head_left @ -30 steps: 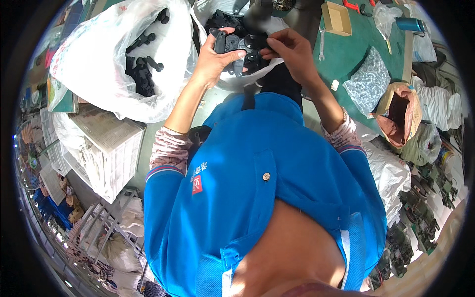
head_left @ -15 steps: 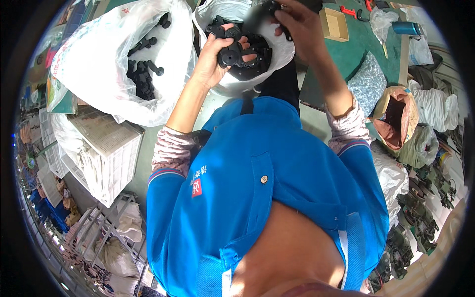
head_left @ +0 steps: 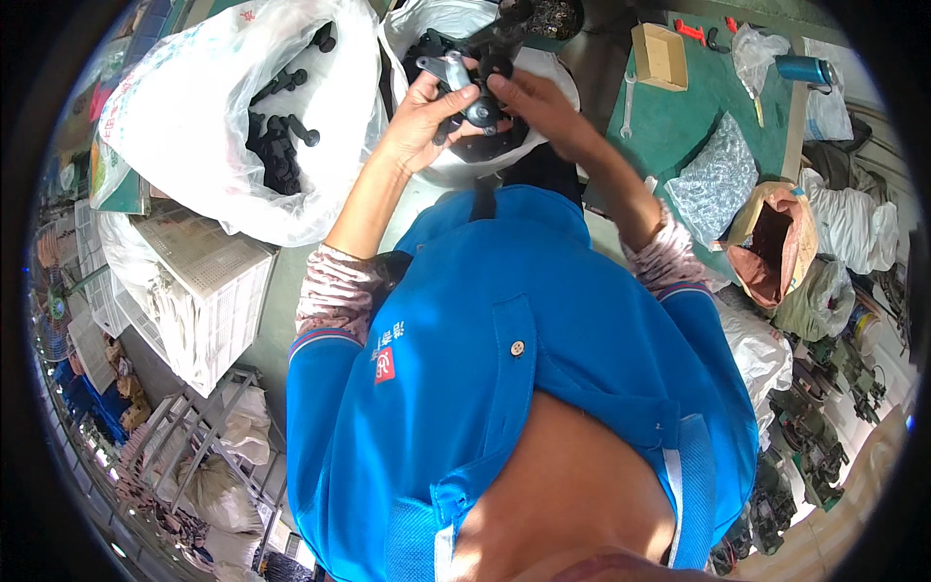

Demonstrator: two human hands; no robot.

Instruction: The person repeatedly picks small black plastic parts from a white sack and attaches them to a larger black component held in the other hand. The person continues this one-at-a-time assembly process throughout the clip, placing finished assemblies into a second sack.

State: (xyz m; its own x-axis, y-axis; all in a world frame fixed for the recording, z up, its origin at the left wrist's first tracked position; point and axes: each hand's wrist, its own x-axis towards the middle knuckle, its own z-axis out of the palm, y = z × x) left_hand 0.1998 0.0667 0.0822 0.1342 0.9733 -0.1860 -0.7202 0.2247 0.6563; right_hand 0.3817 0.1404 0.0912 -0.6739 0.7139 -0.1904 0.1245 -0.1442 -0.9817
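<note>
My left hand is closed around a black part with rounded ends and arms, whose upper side shines in the light. Beside it, my right hand pinches a black round-ended part. The hands almost meet, and whether the two parts touch is hard to make out. Below them stands an open white plastic bag with black parts inside, partly hidden by my hands. To the left, a larger white plastic bag lies open with several loose black parts in it.
On the green table at right are a wrench, a small cardboard box, a red-handled tool, a blue cup and a bubble-wrap bag. A dark bowl stands beyond my hands. A white crate sits at left.
My right hand has come down and left, bringing its black part close to my left hand. The part in my left hand has turned. The wrench and dark bowl now show.
</note>
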